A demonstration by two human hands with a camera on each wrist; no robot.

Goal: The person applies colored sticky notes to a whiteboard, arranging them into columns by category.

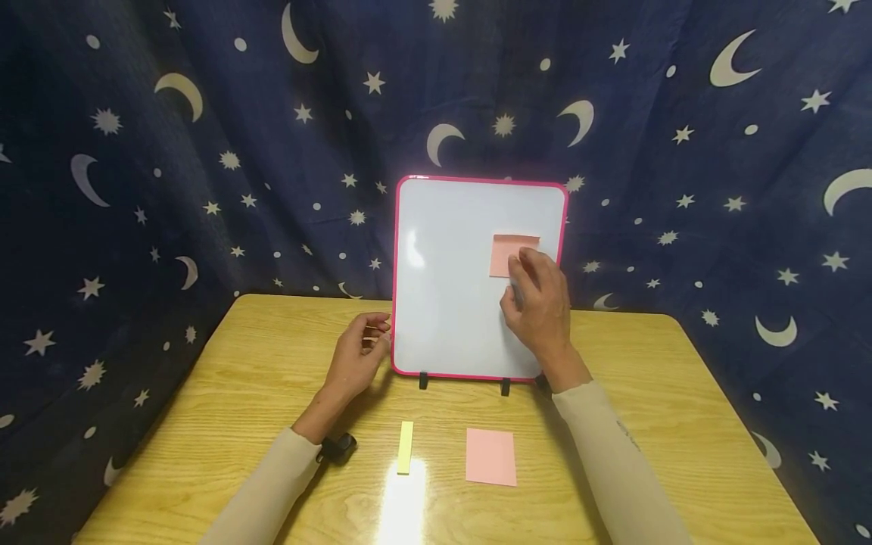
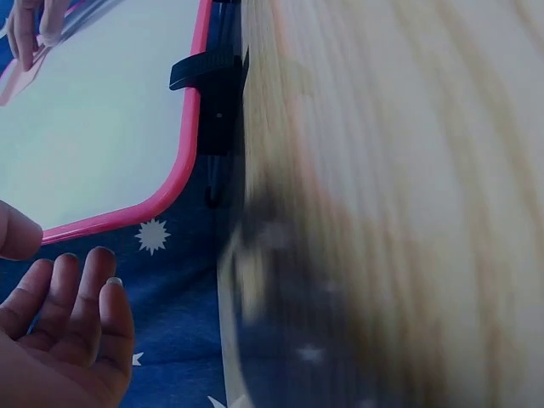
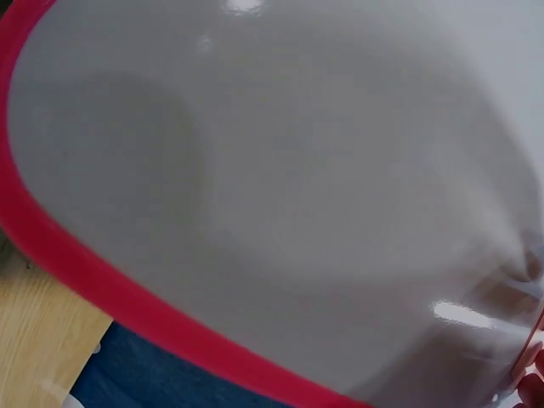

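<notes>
A small whiteboard [image 1: 450,318] with a pink frame stands upright on black clip feet [image 1: 505,387]. My left hand [image 1: 357,354] is at its left edge; in the left wrist view the thumb [image 2: 15,234] lies on the frame's front side and the fingers curl behind. On the upper right of the board is a pink sticky note [image 1: 504,256], with a darker creased strip along its top. My right hand [image 1: 541,303] pinches the note's lower right part, which the fingers hide. Fingertips [image 3: 531,389] show beside the note's thin edge in the right wrist view.
On the wooden table [image 1: 272,393] in front of the board lie a narrow yellow sticky strip [image 1: 405,448] and a second pink sticky note [image 1: 490,457]. A dark blue curtain [image 1: 306,136] with moons and stars hangs behind. A black wrist camera [image 1: 338,448] hangs under my left wrist.
</notes>
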